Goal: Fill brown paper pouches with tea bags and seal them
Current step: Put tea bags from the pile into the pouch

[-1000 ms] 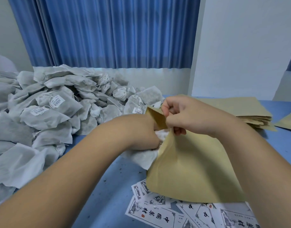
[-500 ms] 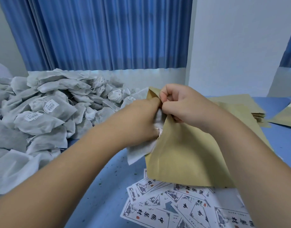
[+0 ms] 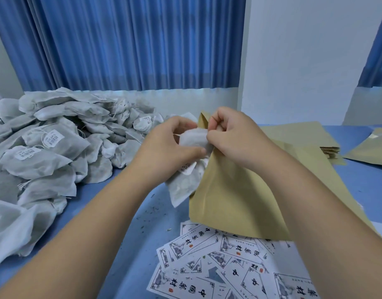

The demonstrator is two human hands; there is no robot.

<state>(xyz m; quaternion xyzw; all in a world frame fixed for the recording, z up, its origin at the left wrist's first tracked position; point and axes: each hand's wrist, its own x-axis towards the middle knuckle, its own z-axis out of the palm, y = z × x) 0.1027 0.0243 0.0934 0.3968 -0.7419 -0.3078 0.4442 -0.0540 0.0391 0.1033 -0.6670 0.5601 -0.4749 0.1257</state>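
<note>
Compared with half a second ago, the left hand (image 3: 168, 147) is drawn slightly back from the mouth of the brown pouch (image 3: 229, 201), and more of the white tea bags (image 3: 193, 138) is exposed between the hands. The tea bags are gripped in the curled left fingers and thumb, right at the pouch's opening. The pouch's top edge is pinched by the right hand (image 3: 233, 134); printed labels (image 3: 207, 268) on the blue table (image 3: 121, 223) are partly covered by its lower edge.
</note>
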